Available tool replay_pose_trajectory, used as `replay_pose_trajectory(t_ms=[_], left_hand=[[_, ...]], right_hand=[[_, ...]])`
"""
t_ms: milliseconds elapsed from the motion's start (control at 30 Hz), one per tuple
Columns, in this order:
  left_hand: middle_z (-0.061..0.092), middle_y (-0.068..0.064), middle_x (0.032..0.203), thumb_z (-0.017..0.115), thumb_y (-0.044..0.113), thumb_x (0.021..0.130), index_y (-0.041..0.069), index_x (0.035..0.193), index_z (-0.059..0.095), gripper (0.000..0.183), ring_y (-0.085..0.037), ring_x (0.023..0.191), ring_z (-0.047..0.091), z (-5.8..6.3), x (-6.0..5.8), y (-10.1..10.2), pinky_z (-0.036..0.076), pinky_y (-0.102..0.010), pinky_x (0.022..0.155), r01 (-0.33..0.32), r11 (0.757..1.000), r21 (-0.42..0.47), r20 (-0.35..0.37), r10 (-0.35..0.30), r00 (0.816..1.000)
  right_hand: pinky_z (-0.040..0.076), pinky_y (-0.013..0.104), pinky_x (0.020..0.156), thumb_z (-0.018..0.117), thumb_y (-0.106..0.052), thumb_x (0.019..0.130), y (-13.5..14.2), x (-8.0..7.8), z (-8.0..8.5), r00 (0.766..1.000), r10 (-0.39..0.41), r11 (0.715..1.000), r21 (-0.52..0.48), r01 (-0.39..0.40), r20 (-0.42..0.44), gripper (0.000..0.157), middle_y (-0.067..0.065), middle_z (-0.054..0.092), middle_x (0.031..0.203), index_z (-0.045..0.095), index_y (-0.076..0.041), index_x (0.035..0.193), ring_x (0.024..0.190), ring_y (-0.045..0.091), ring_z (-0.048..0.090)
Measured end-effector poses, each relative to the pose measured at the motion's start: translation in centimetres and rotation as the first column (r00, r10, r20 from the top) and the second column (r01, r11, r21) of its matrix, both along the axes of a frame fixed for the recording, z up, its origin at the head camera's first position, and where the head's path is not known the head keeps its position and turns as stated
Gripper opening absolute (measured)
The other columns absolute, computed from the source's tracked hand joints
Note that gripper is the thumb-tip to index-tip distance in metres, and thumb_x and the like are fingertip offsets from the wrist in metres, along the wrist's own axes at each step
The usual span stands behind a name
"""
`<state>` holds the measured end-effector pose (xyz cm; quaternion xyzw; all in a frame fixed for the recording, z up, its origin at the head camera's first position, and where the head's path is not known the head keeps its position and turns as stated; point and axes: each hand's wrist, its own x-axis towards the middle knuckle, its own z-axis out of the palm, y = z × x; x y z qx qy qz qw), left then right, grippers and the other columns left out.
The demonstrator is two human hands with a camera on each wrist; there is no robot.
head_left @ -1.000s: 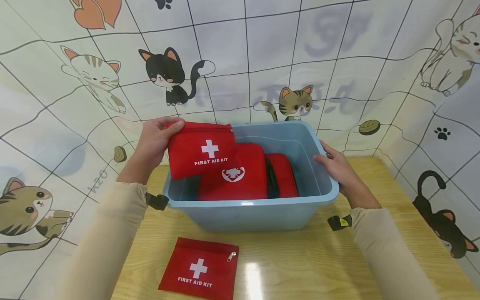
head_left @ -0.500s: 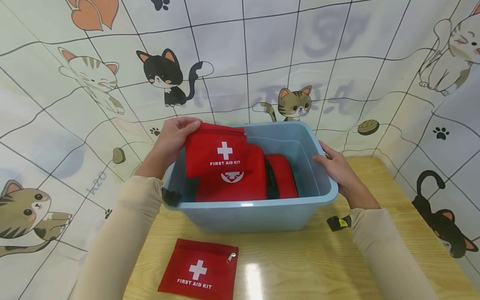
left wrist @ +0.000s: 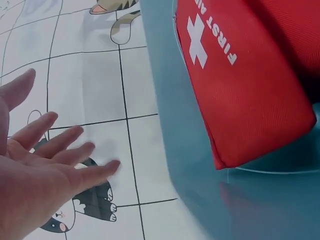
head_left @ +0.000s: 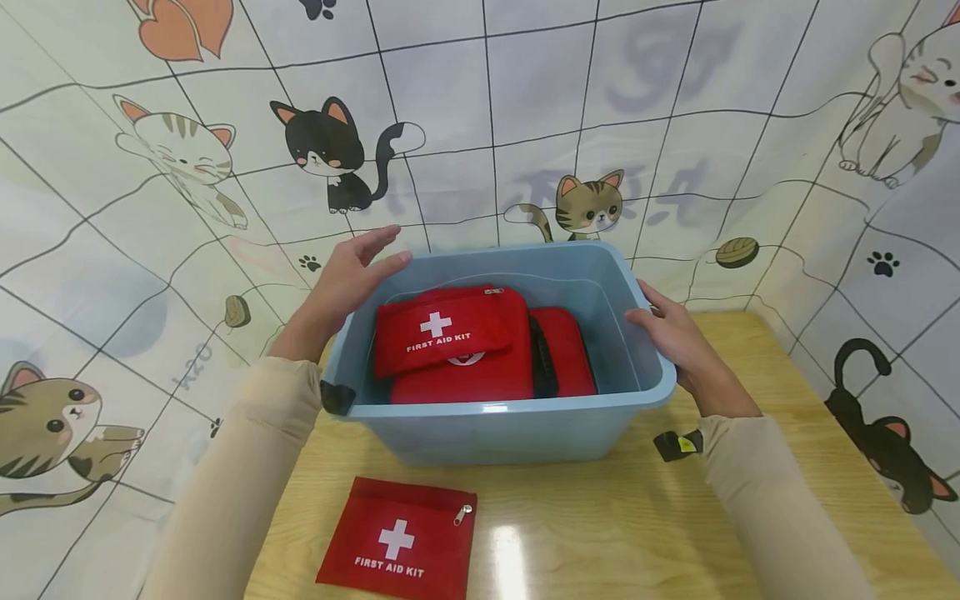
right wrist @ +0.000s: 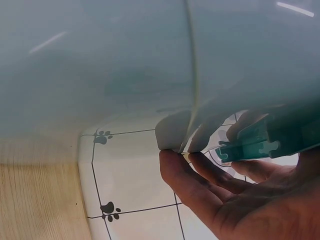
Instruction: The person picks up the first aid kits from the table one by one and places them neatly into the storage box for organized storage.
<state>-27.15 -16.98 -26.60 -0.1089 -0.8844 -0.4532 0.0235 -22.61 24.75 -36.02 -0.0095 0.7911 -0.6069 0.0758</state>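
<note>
My left hand [head_left: 341, 279] is spread at the back left corner of the light blue plastic tub [head_left: 487, 437], with nothing in its fingers. In the left wrist view, those fingers stand apart from the tub's wall. A flat red first aid pouch [head_left: 393, 337] with a white cross lies inside, tilted on top of a larger red first aid case [head_left: 480, 383]. My right hand [head_left: 678, 337] grips the tub's right rim, thumb over the edge. From the right wrist view, its fingers [right wrist: 185, 180] touch the outer wall.
Another red case [head_left: 566, 350] with a black edge sits right of the larger one in the tub. A second red zip pouch [head_left: 397, 542] lies on the wooden table [head_left: 600, 533] in front. Behind stands a cat-patterned wall covering [head_left: 465, 108].
My left hand has carried the pouch rightward over the tub and let it go. The pouch has dropped onto the larger case. My right hand has stayed on the rim.
</note>
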Motion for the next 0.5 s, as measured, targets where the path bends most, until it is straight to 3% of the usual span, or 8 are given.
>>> replay_pose_trajectory(t_ms=[200, 500], left_hand=[[0.049, -0.006, 0.149, 0.066, 0.039, 0.094, 0.022, 0.148, 0.048, 0.060, -0.027, 0.136, 0.047, 0.2, 0.8, -0.6, 0.045, -0.051, 0.105, 0.010, 0.999, 0.044, 0.018, -0.011, 1.000], [0.053, -0.010, 0.145, 0.064, 0.036, 0.097, 0.018, 0.148, 0.048, 0.057, -0.032, 0.127, 0.055, 0.2, 1.9, -2.9, 0.047, -0.047, 0.104, 0.000, 0.997, 0.080, 0.011, -0.001, 1.000]], right_hand=[[0.030, 0.073, 0.104, 0.043, -0.021, 0.105, 0.0, -0.1, -0.1, 1.000, 0.006, 1.000, -0.022, -0.006, 0.006, 0.067, 0.019, 0.015, 0.164, 0.006, -0.031, 0.160, 0.140, 0.052, 0.027], [0.030, 0.072, 0.105, 0.044, -0.023, 0.104, 0.1, 0.0, 0.0, 1.000, 0.003, 1.000, -0.024, -0.002, 0.016, 0.068, 0.020, 0.015, 0.163, 0.006, -0.028, 0.160, 0.140, 0.052, 0.027]])
